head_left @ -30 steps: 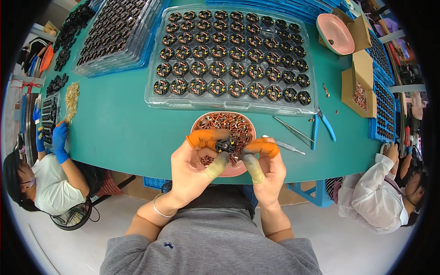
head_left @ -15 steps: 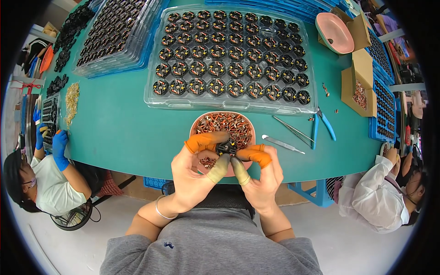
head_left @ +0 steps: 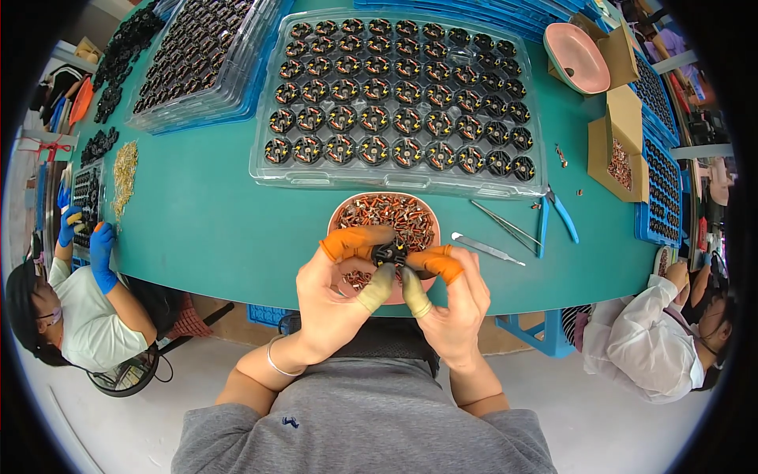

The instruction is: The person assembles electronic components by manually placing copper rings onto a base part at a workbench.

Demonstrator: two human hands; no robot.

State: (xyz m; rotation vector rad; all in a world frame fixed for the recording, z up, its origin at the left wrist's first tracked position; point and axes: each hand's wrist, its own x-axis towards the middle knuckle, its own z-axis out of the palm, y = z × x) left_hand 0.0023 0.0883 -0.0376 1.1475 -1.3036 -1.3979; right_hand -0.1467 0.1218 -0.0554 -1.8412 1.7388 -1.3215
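Observation:
A small round black plastic part [head_left: 388,253] is held over a pink bowl [head_left: 433,217]. My left hand [head_left: 325,288] grips its left side between thumb and forefinger. On the right side, the closed thumb and fingers of my right hand [head_left: 454,294] press against the same part; anything tiny between those fingertips is hidden. Orange and pale finger covers sit on my fingers and thumbs. Small copper-and-grey pieces [head_left: 387,212] fill much of the bowl. Beyond it lies a clear plastic tray [head_left: 332,178] with rows of round black parts carrying red and yellow bits.
Right of the bowl lie tweezers [head_left: 505,224], a flat metal tool [head_left: 488,250] and blue-handled pliers [head_left: 562,217]. A cardboard box [head_left: 600,154] and another pink bowl [head_left: 580,59] stand farther right. Stacked trays [head_left: 189,118] are far left. One person works at each side.
The black part has tilted slightly between my fingers. My right fingertips have shifted a little against it, and my left hand has hardly moved.

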